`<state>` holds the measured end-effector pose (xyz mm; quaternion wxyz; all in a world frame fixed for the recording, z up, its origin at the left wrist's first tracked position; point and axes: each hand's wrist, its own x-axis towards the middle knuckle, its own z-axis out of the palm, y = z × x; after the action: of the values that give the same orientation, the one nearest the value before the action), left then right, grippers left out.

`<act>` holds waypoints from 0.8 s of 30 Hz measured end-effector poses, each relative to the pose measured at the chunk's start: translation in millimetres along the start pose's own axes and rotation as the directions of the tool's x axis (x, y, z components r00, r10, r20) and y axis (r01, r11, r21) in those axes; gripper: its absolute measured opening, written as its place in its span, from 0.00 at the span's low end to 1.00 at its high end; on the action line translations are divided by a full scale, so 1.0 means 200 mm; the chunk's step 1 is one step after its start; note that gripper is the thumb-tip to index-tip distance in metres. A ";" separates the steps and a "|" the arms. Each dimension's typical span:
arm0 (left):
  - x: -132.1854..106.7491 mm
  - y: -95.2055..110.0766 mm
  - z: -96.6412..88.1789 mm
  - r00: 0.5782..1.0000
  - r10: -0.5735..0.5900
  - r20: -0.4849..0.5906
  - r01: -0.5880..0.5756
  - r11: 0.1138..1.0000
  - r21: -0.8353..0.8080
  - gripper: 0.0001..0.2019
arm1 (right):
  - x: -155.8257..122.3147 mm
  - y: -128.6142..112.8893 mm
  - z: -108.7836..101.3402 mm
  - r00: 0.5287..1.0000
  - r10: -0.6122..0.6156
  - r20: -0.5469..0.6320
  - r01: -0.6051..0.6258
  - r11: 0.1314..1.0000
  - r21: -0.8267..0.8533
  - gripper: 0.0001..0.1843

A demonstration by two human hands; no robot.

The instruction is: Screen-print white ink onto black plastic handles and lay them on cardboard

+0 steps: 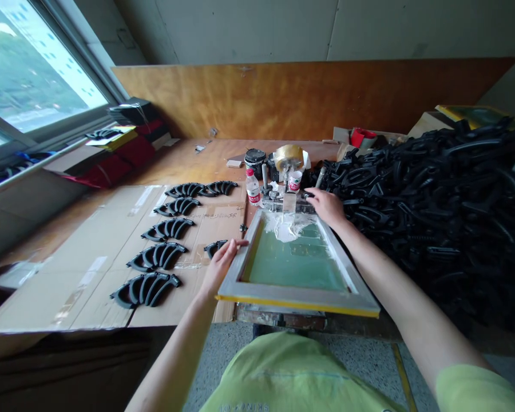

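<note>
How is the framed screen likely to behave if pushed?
The framed screen would probably stay stiff, given its straight grey border. Its green panel could be delicate, as it looks flat and thin. A sideways push might meet resistance, since it appears attached to the metal fixture.

Red-capped bottle (253,193), wooden backboard (283,103), bright window (51,74)

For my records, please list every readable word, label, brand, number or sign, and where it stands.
"SKIN…", rest unclear: green fabric shirt
Too small: label on clear plastic bottle
Too small: print on red-and-white cup
Too blurred: writing on brown cardboard sheet
</note>
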<state>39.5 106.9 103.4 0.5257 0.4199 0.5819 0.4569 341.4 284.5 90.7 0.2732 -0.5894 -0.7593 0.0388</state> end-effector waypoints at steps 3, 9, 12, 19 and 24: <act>0.10 0.18 0.05 0.978 0.184 -0.093 -0.190 0.980 -0.052 0.25 | -0.13 0.19 -0.02 0.970 0.238 -0.043 -0.237 0.971 0.036 0.14; 0.21 0.24 0.17 0.963 0.224 -0.147 -0.257 0.928 -0.269 0.21 | -0.49 0.15 0.23 0.938 -0.128 0.321 0.089 0.987 0.135 0.19; 0.12 0.04 0.26 0.998 0.045 -0.045 -0.057 0.945 -0.322 0.25 | -0.57 -0.02 0.28 0.918 -0.189 0.348 0.177 0.982 0.067 0.13; -0.09 -0.46 0.30 0.878 -0.423 0.226 0.476 0.826 -0.302 0.24 | -0.79 -0.40 0.20 0.860 -0.410 0.303 0.340 0.904 0.260 0.11; 0.09 -0.61 -0.16 0.922 -0.336 -0.191 0.346 0.938 0.020 0.26 | -0.72 0.12 0.20 0.901 0.330 0.282 -0.299 0.943 -0.148 0.15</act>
<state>4.4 92.5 -17.9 0.5297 0.2818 0.7042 0.3795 365.9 169.6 -5.8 0.1135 -0.7044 -0.6878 0.1339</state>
